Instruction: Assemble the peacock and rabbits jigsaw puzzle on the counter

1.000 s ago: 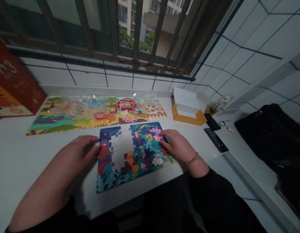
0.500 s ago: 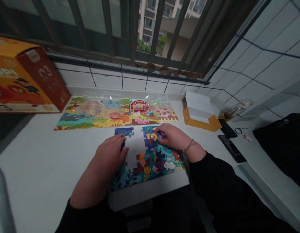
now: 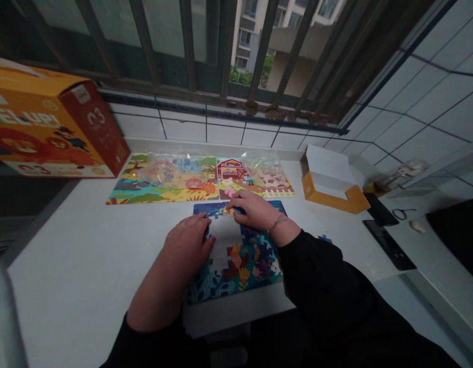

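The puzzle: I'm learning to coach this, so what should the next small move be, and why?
Probably press the orange-marked piece down with the right hand, which touches it at the top of the gap in the puzzle; its fit is hidden, and the left hand, over the left side, could steady things.

Barred window (image 3: 187,48) above tiled wall (image 3: 223,132); flat black device (image 3: 388,245) at right.

Left hand (image 3: 187,239) is held palm down, fingers extended, thumb set slightly apart; left forearm (image 3: 157,294) is largely bared. Right hand (image 3: 254,210) is placed slightly farther forward, fingers bent and directed leftward; right forearm is mostly covered by a black sleeve (image 3: 316,268).
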Demonstrator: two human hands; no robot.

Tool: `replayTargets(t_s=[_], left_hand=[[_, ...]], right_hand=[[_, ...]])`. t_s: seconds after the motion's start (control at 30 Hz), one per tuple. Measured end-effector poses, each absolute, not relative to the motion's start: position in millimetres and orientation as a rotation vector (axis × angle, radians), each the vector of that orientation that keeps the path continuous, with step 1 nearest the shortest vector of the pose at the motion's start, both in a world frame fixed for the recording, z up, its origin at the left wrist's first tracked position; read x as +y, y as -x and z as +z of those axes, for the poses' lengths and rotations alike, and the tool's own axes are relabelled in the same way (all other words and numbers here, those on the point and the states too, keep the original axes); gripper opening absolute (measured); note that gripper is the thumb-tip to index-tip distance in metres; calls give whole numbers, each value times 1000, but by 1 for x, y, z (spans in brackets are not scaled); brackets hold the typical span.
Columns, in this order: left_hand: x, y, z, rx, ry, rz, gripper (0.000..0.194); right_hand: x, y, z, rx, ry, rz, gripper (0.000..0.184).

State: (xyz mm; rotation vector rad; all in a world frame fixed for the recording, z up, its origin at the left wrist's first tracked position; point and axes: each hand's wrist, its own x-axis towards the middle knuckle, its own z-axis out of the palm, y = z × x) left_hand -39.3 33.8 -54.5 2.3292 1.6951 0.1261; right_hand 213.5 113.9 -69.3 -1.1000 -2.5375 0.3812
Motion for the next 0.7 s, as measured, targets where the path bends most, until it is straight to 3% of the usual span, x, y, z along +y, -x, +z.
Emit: replayTargets(t_s=[0.4,0.7], left_hand=[[32,39,-52,1687,-2290,179,49],[33,41,-56,1678,-2308,203,50]], right_hand=[[106,-208,-62,-2607,1034,312,16],[109,-211,-66,-2532,1192,379,28]])
